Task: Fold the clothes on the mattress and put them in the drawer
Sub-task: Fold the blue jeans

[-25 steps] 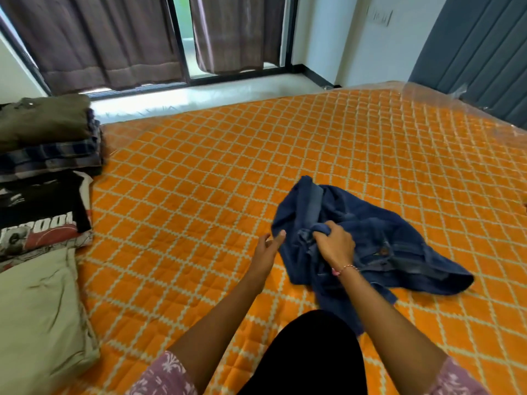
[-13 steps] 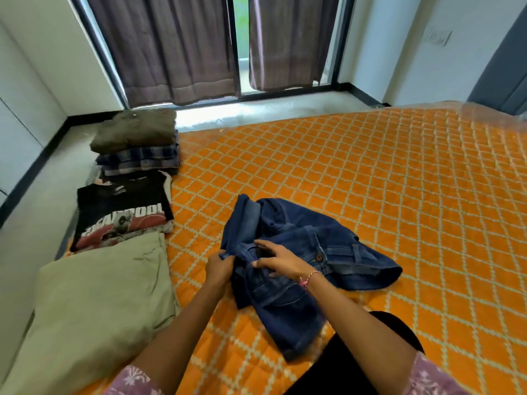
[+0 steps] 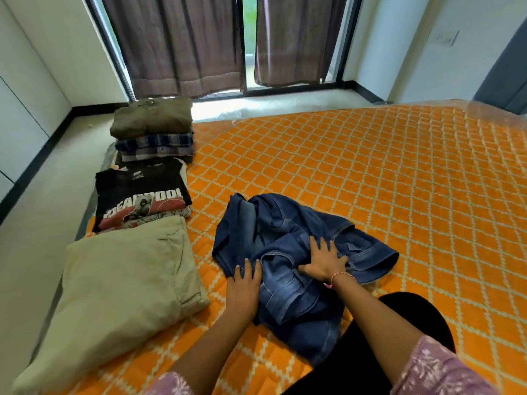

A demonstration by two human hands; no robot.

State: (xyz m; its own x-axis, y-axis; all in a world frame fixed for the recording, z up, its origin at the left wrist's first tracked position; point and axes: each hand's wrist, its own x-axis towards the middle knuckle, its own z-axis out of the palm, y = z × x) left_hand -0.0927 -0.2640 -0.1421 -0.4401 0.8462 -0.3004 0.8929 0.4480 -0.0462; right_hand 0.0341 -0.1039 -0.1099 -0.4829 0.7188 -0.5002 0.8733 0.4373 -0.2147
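A crumpled pair of dark blue jeans (image 3: pixel 282 232) lies on the orange quilted mattress (image 3: pixel 370 181) just in front of me. My left hand (image 3: pixel 243 283) lies flat on the jeans' left edge with its fingers straight. Pressing down on the waistband area is my right hand (image 3: pixel 325 259), fingers spread. Along the mattress's left edge lie folded clothes: a pale green garment (image 3: pixel 122 283), a black printed T-shirt (image 3: pixel 141 195), and a stack with a plaid shirt (image 3: pixel 155 146) under an olive garment (image 3: pixel 152 118).
My black-clad knee (image 3: pixel 399 323) rests on the mattress beside the jeans. Grey floor (image 3: pixel 37 223) runs along the left below the mattress. Brown curtains (image 3: pixel 176 44) hang over a glass door at the back. No drawer is in view.
My view swung left, bringing the folded piles into sight. My right hand let go of the bunched denim and now lies flat on it. My left hand released its grip and flattened on the jeans.
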